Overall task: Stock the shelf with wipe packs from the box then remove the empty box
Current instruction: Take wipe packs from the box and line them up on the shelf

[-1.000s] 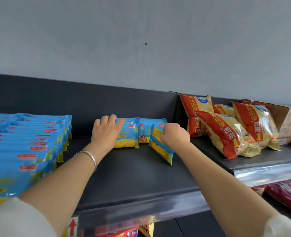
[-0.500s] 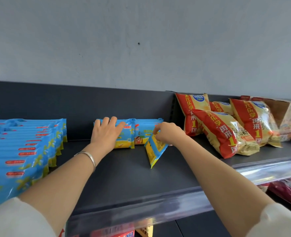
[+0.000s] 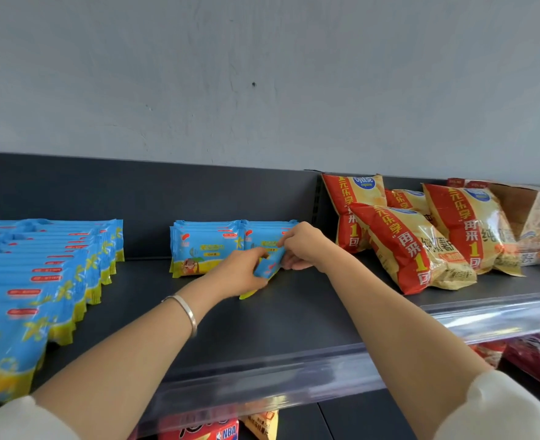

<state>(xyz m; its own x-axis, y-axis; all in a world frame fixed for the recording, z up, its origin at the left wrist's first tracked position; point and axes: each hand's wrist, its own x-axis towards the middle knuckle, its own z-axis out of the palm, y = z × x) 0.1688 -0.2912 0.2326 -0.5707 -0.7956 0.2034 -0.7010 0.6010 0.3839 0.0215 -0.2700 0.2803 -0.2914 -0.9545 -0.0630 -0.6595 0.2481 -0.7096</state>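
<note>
Item under handling: one blue wipe pack (image 3: 267,270), held tilted, its yellow lower edge on the dark shelf (image 3: 262,331), just in front of the right-hand of two pack rows (image 3: 205,246) that stand upright against the back panel. The left hand (image 3: 240,276) has its fingers curled round the pack's left and lower side. The right hand (image 3: 303,246) pinches the pack's upper right edge. Both hands are therefore gripping the same pack. The right hand partly covers the face of the row behind it.

Left wrist carries a silver bracelet (image 3: 186,309). White sleeves show at the bottom corners.

Surroundings: to the left, well apart across bare shelf, long rows of blue wipe packs (image 3: 46,268) run from back to front edge. To the right, red and yellow snack bags (image 3: 405,246) lean together; the front bag slumps forward near the right forearm, not touching it. Behind them at the far right is an open cardboard box (image 3: 529,214). A clear plastic rail (image 3: 294,379) runs along the shelf front. Below it, goods on a lower shelf are only partly visible.
</note>
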